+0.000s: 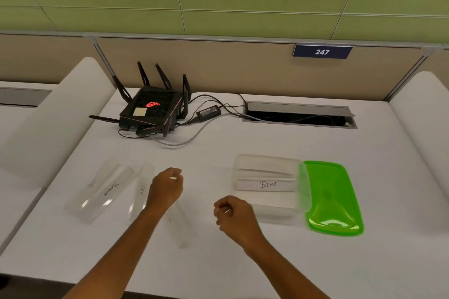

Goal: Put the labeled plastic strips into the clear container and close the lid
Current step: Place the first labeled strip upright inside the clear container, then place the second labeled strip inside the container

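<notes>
My left hand [167, 187] is curled over the far end of a clear plastic strip [181, 228], which runs back under my wrist toward the near table edge. Left of it, three more labeled strips lie on the table: "Dog" [93, 182], "Penguin" [110, 189] and one with a short, hard-to-read label [141, 193]. My right hand [233, 213] is a loose fist with nothing in it, just left of the clear container [279, 213]. The container is uncovered and holds a strip marked "Bear" [267, 184], with at least one more behind it. The green lid [332, 199] lies flat against the container's right side.
A black router [151, 110] with antennas, a power brick [209, 111] and cables sit at the back of the white table [218, 145]. A cable slot [298, 115] is set into the table at back right. White curved dividers rise on both sides.
</notes>
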A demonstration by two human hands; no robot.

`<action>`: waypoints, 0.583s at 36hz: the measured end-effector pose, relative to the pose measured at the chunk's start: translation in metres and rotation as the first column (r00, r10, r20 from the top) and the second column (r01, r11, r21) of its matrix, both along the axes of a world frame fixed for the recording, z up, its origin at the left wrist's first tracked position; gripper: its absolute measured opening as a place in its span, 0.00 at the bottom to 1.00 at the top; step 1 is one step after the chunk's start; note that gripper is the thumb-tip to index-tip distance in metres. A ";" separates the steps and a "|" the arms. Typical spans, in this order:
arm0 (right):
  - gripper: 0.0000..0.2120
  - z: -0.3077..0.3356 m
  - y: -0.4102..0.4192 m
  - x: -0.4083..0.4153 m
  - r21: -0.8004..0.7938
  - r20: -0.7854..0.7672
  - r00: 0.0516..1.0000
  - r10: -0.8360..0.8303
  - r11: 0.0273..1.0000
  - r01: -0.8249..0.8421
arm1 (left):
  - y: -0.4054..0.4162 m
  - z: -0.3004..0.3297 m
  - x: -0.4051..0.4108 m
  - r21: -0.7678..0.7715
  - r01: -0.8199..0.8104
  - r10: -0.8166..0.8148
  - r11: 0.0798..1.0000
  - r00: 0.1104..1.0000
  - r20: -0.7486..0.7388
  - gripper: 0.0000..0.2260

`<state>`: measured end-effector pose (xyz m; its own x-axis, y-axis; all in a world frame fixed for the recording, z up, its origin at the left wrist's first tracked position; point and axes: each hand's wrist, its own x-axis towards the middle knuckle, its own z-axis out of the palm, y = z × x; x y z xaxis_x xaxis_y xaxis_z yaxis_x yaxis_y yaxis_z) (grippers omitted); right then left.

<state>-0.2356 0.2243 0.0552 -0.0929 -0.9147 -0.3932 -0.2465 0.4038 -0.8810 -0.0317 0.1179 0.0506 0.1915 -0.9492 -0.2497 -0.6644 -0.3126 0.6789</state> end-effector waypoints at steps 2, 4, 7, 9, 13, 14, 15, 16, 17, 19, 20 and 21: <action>0.05 -0.005 0.006 0.015 0.116 0.017 0.999 0.032 0.993 -0.033 | -0.001 -0.008 0.025 0.021 0.010 -0.011 1.000 0.999 0.050 0.12; 0.09 -0.009 0.010 0.029 0.242 0.043 0.998 0.053 0.968 -0.062 | -0.003 -0.015 0.047 0.056 0.027 -0.032 0.998 0.996 0.086 0.14; 0.15 -0.012 0.015 0.047 0.407 0.125 0.992 0.025 0.910 -0.074 | -0.004 -0.023 0.071 0.101 0.044 -0.054 0.994 0.993 0.100 0.16; 0.19 -0.015 0.017 0.057 0.464 0.168 0.986 0.000 0.883 -0.080 | -0.005 -0.028 0.081 0.139 0.060 -0.073 0.989 0.993 0.094 0.18; 0.22 -0.020 0.018 0.072 0.508 0.263 0.960 -0.097 0.860 -0.052 | -0.008 -0.034 0.093 0.183 0.097 -0.108 0.978 0.993 0.052 0.19; 0.20 -0.020 0.018 0.075 0.518 0.285 0.949 -0.135 0.855 -0.034 | -0.009 -0.035 0.095 0.182 0.106 -0.116 0.978 0.992 0.046 0.19; 0.18 -0.019 0.017 0.077 0.530 0.307 0.935 -0.176 0.848 -0.015 | -0.010 -0.036 0.096 0.179 0.114 -0.123 0.977 0.991 0.044 0.19; 0.16 -0.019 0.017 0.080 0.542 0.327 0.921 -0.212 0.841 0.001 | -0.010 -0.036 0.098 0.177 0.121 -0.130 0.977 0.991 0.043 0.19; 0.15 -0.018 0.016 0.082 0.553 0.340 0.909 -0.242 0.833 0.015 | -0.011 -0.037 0.099 0.175 0.129 -0.137 0.976 0.990 0.039 0.19; 0.15 -0.018 0.015 0.085 0.575 0.358 0.888 -0.291 0.817 0.036 | -0.012 -0.038 0.101 0.174 0.146 -0.153 0.974 0.988 0.028 0.19; 0.15 -0.018 0.015 0.085 0.589 0.366 0.877 -0.311 0.807 0.041 | -0.013 -0.038 0.102 0.171 0.154 -0.161 0.973 0.987 0.023 0.18; 0.15 -0.018 0.015 0.085 0.604 0.378 0.864 -0.332 0.796 0.041 | -0.013 -0.038 0.103 0.167 0.162 -0.168 0.972 0.986 0.019 0.18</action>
